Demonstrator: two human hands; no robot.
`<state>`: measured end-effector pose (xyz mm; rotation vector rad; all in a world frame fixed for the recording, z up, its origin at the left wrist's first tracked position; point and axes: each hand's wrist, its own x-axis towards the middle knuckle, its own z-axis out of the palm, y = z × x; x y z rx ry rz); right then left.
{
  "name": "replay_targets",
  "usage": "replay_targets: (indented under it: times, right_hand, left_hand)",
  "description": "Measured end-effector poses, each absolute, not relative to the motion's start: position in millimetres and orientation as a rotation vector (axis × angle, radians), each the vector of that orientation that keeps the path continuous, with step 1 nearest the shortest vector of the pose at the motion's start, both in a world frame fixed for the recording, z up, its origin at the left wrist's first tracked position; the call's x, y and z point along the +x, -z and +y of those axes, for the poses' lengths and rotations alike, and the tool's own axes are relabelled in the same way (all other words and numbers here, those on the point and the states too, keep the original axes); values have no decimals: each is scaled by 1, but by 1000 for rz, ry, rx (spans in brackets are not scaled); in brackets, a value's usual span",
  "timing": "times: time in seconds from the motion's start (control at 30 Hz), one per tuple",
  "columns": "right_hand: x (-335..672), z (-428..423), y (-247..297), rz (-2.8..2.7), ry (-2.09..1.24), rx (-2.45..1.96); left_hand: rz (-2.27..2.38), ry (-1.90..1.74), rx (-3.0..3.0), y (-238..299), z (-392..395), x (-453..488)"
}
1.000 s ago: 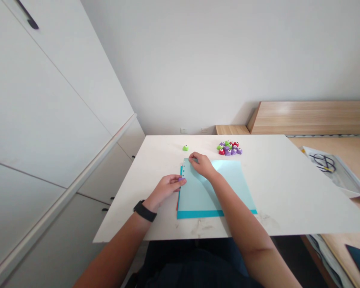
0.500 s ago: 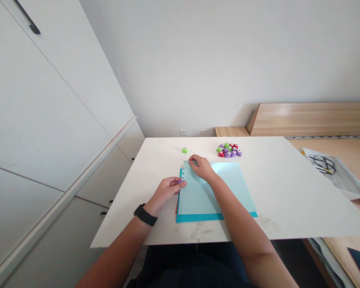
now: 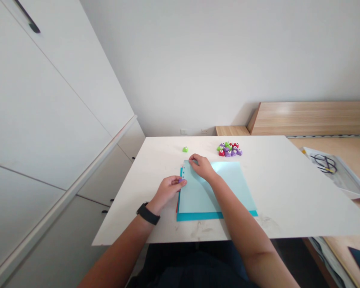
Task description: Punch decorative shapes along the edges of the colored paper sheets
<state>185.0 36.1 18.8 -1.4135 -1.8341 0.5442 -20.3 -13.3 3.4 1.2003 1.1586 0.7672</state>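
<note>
My left hand [image 3: 169, 188] is closed on a small purple craft hole punch [image 3: 181, 181] at the left edge of a pale blue sheet [image 3: 198, 200]. Several small punched holes run along that edge, above the punch. At the sheet's far left corner, the fingertips of my right hand [image 3: 200, 165] are pinched together on the paper, and my forearm crosses over it. Beneath lies a teal sheet [image 3: 198, 217], showing along the near and left sides. A sliver of red shows at the lower left of the stack.
A green punch [image 3: 185, 149] stands alone beyond the sheets. To its right is a cluster of purple, green and red punches [image 3: 229, 149]. All rest on a white table [image 3: 288, 192]. White cabinets [image 3: 78, 160] flank the left; a clear tray with black cable [image 3: 325, 164] lies at right.
</note>
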Motion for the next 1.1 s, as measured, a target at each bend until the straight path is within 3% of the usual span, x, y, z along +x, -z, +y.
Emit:
replay_targets:
  times: [0.53, 0.8, 1.1]
  right_hand:
    - [190, 35, -14, -1891, -487, -1446]
    - [195, 34, -10, -1943, -458, -1484]
    - [203, 30, -16, -1963, -368, -1513]
  left_hand:
    - [1119, -672, 1160, -30, -8, -43]
    - [1280, -856, 1240, -51, 57, -78]
    - [1312, -880, 1486, -34, 117, -21]
